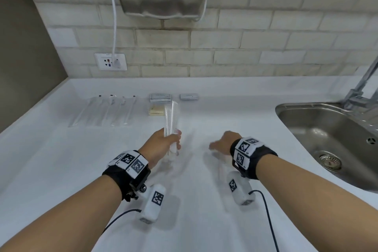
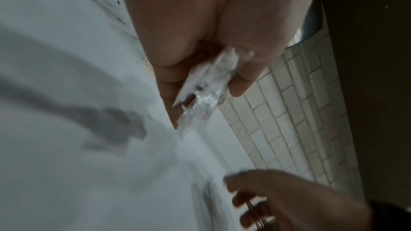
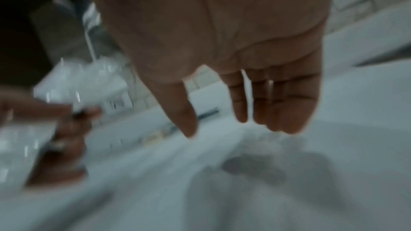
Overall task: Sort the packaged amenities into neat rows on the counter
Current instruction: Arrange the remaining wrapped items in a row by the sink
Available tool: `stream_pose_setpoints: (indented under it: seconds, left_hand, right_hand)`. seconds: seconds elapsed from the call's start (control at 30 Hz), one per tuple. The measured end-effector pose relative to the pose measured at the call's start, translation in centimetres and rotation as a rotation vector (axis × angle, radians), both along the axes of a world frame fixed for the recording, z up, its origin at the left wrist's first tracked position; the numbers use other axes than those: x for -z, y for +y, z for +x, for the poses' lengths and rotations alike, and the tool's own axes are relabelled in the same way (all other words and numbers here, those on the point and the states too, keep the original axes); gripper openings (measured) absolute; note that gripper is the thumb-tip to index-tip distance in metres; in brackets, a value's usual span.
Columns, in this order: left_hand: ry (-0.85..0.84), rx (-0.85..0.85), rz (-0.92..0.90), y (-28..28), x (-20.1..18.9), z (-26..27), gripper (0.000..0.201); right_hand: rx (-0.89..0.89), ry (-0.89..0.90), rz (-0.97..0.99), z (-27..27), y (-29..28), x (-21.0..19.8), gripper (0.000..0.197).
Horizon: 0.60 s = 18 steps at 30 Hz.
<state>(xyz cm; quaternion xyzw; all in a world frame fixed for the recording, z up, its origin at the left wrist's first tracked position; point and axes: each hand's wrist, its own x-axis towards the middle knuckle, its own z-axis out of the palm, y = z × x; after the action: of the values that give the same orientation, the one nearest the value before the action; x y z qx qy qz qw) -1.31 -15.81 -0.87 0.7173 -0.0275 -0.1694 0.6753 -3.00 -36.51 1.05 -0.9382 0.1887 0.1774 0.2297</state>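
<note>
Clear plastic packet (image 1: 171, 122), mid-frame above the worktop (image 1: 61, 170), is pinched upright in the left hand (image 1: 163, 145), likely bound for the row of packets (image 1: 106, 110) at upper left, while the right hand (image 1: 224, 143) hovers slack-fingered, holding nothing, just right of centre.

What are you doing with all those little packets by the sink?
A person is lining up packaged amenities on the white counter. The left hand grips a long clear packet, lifted above the counter. The right hand is open and holds nothing. Near the wall, a row of long clear packets already lies side by side, with small flat sachets next to it.
</note>
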Motion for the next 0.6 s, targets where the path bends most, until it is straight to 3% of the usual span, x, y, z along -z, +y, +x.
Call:
stream_pose_setpoints:
  seconds: [0.1,0.23,0.27,0.37,0.47,0.6]
  left_hand:
    - [0.065,-0.011,-0.088,-0.9,0.0,0.4,0.007]
    - [0.075,-0.019,-0.152,-1.4,0.6,0.9,0.015]
    - [0.086,-0.024,-0.177,-1.3,0.8,1.0,0.014]
    - [0.099,-0.033,-0.181,-1.2,1.3,1.4,0.017]
    - [0.103,-0.048,-0.161,-0.6,1.6,1.5,0.022]
    - [0.110,-0.090,-0.186,0.2,1.6,1.5,0.024]
  right_hand:
    - [-0.091,0.141,-0.178,0.2,-0.9,1.8,0.022]
    - [-0.206,0.217,-0.210,1.0,-0.5,1.1,0.011]
    - [-0.228,0.207,-0.186,1.1,-0.2,0.9,0.011]
    - [-0.259,0.231,-0.213,1.7,0.3,1.2,0.037]
    - [-0.167,0.256,-0.188,2.7,0.6,1.9,0.030]
    - [-0.215,0.261,-0.203,3.4,1.5,1.9,0.032]
